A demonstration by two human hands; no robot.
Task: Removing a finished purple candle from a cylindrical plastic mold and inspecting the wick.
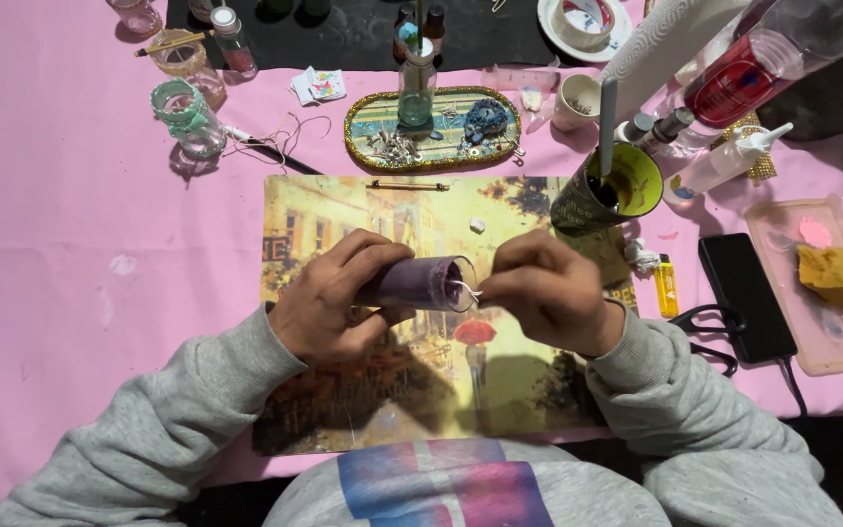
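A person in grey sleeves sat at a surface point(70, 195) covered in pink cloth, both hands over a painted street-scene mat point(324, 224). The left hand point(329, 307) held a small glass jar of purple wax point(421, 283) on its side, just above the mat, its fingers wrapped firmly around the closed end. The open mouth faced the right hand point(548, 293), whose thumb and forefinger were pinched together on a thin white wick point(464, 289) at the rim.

To do this well, the jar likely needed a steady, unmoving grip while the wick was drawn straight along the centre line, gently enough not to snap it or crack the wax.

Near the right hand stood a green cup holding a stick point(609, 185), with a yellow lighter point(666, 285) and a black phone point(743, 293) beyond. An oval glittered tray point(358, 132) lay behind the mat.
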